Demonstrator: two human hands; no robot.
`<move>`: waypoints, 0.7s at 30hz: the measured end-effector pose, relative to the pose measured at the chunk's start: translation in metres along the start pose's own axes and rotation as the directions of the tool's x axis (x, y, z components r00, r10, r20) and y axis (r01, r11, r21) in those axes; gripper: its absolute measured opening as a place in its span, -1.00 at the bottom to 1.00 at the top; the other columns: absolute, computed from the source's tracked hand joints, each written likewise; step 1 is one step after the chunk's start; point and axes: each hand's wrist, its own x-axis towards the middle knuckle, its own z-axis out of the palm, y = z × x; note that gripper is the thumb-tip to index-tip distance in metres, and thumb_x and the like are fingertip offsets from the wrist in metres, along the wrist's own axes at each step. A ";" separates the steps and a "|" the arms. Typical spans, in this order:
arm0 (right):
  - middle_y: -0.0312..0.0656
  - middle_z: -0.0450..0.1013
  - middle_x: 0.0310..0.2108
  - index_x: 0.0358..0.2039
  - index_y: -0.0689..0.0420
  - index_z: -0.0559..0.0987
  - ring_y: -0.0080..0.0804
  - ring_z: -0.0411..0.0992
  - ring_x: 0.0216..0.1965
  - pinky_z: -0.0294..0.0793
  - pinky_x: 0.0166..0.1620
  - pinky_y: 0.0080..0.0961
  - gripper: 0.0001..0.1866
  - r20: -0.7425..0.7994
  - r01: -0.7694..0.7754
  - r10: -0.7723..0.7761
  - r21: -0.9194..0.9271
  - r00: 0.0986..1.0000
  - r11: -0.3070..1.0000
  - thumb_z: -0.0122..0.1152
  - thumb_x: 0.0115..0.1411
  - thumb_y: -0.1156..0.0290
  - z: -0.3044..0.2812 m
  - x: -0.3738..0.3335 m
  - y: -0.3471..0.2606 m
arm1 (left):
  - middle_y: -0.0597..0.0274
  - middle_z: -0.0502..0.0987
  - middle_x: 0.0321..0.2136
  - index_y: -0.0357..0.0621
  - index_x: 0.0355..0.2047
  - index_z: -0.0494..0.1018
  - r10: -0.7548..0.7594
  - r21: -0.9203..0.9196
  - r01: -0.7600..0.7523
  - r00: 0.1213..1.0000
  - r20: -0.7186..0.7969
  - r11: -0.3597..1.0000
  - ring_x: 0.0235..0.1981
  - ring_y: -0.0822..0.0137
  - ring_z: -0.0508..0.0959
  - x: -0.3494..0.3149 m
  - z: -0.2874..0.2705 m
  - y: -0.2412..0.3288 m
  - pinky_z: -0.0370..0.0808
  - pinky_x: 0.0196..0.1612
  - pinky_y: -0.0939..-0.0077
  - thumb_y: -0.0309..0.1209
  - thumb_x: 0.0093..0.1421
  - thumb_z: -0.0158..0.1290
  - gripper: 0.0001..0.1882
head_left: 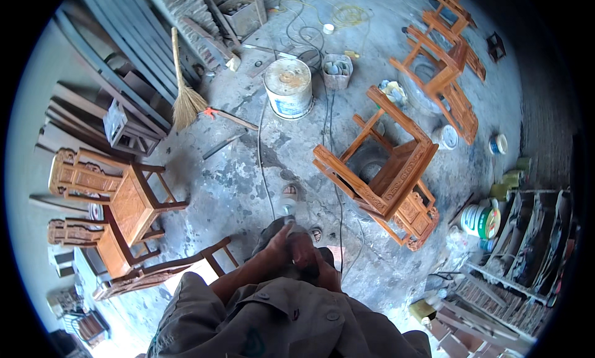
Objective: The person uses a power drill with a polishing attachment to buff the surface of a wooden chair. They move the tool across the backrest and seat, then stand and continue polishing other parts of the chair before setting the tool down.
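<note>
Close together in front of my waist are my left hand (277,241) and my right hand (302,249). Both look closed, with fingers bent inward. Blur and the grip hide what is between them. Just beyond the fingers shows a small pale, smeared shape (287,205); I cannot tell whether it is held. My sandalled feet are on the floor near the hands. Ahead to the right, a carved orange-brown wooden chair (403,178) lies tipped over, apart from both hands. Nearer on the left stands the top of another wooden chair (211,256).
Two upright carved chairs (133,203) stand at left, a straw broom (186,104) beyond them. A white bucket (289,88), a plastic tub (338,71) and loose cables (330,135) occupy the floor ahead. More tipped chairs (443,67) lie far right, a cluttered rack (527,246) nearer.
</note>
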 end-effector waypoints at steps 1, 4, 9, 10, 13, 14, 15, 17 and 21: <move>0.05 0.55 -0.07 0.41 -0.01 0.18 0.05 0.56 -0.06 0.55 -0.15 -0.02 -0.10 0.009 0.139 -0.139 -0.044 0.990 0.989 0.30 0.07 0.13 -0.005 0.002 0.001 | -0.11 0.48 0.03 -0.19 0.16 0.33 0.077 0.017 -0.077 0.997 0.000 0.997 0.06 -0.05 0.47 -0.005 -0.003 0.003 0.37 0.22 0.01 0.07 0.26 0.10 -0.33; 0.06 0.49 0.04 0.40 0.11 0.17 0.09 0.54 -0.03 0.54 -0.05 -0.07 -0.05 0.108 0.469 -0.458 -0.132 0.883 0.873 0.34 0.06 0.05 -0.028 0.020 -0.020 | 0.02 0.56 -0.11 -0.15 -0.02 0.44 0.307 0.056 -0.306 0.952 -0.009 0.950 -0.04 0.03 0.53 -0.026 -0.004 0.004 0.42 0.17 0.04 -0.11 0.21 0.19 -0.53; 0.15 0.35 0.20 0.41 0.12 0.17 0.15 0.35 0.22 0.36 0.22 -0.07 -0.11 0.291 0.610 -0.571 -0.059 0.768 0.790 0.32 0.13 0.14 -0.066 0.055 -0.070 | 0.11 0.57 -0.24 -0.21 -0.07 0.43 0.615 0.143 -0.604 0.786 -0.055 0.784 -0.24 0.17 0.59 -0.073 0.015 0.011 0.56 -0.07 0.14 -0.25 0.17 0.19 -0.61; 0.15 0.34 0.23 0.41 0.14 0.16 0.14 0.31 0.26 0.32 0.26 -0.11 -0.11 0.328 0.639 -0.596 -0.034 0.733 0.768 0.32 0.13 0.17 -0.065 0.068 -0.058 | 0.13 0.57 -0.27 -0.22 -0.07 0.43 0.753 0.320 -0.701 0.655 -0.063 0.637 -0.27 0.21 0.59 -0.087 0.030 0.013 0.58 -0.11 0.20 -0.27 0.17 0.19 -0.61; 0.11 0.33 0.25 0.42 0.19 0.13 -0.04 0.32 0.29 0.41 0.22 -0.24 -0.23 0.331 0.418 -0.484 0.253 0.810 0.873 0.21 0.28 0.26 -0.082 0.097 -0.091 | 0.23 0.60 -0.36 -0.27 -0.13 0.48 0.892 0.687 -0.668 0.447 0.065 0.285 -0.36 0.37 0.60 -0.126 0.047 0.024 0.57 -0.28 0.41 -0.35 0.14 0.22 -0.66; 0.10 0.34 0.25 0.42 0.20 0.13 -0.09 0.34 0.28 0.44 0.18 -0.27 -0.25 0.311 0.292 -0.407 0.356 0.859 0.888 0.18 0.31 0.26 -0.085 0.103 -0.113 | 0.23 0.61 -0.35 -0.27 -0.14 0.50 0.886 0.753 -0.628 0.442 0.136 0.198 -0.33 0.41 0.59 -0.142 0.068 0.015 0.56 -0.28 0.43 -0.35 0.13 0.23 -0.67; 0.10 0.35 0.24 0.41 0.21 0.13 -0.15 0.36 0.27 0.48 0.15 -0.30 -0.28 0.293 0.162 -0.319 0.457 0.901 0.875 0.16 0.34 0.27 -0.085 0.108 -0.131 | 0.22 0.62 -0.33 -0.26 -0.15 0.52 0.869 0.806 -0.582 0.448 0.211 0.104 -0.31 0.45 0.58 -0.154 0.087 0.006 0.55 -0.28 0.45 -0.36 0.13 0.24 -0.68; 0.08 0.45 0.12 0.35 0.23 0.22 -0.19 0.48 0.13 0.55 0.01 -0.34 -0.36 0.135 0.376 -0.444 0.350 0.886 0.858 0.16 0.37 0.22 -0.070 0.131 -0.134 | 0.25 0.63 -0.34 -0.26 -0.14 0.52 0.820 0.855 -0.518 0.487 0.300 -0.005 -0.30 0.52 0.55 -0.139 0.092 -0.003 0.53 -0.27 0.50 -0.35 0.12 0.25 -0.66; 0.12 0.57 -0.20 0.19 0.21 0.38 -0.04 0.60 -0.17 0.53 -0.13 -0.24 -0.47 0.049 0.309 -0.320 0.156 0.946 0.938 0.20 0.33 0.16 -0.066 0.119 -0.154 | 0.20 0.60 -0.34 -0.21 -0.12 0.51 0.813 0.912 -0.396 0.495 0.306 -0.102 -0.33 0.41 0.58 -0.129 0.117 -0.031 0.53 -0.23 0.41 -0.31 0.08 0.31 -0.61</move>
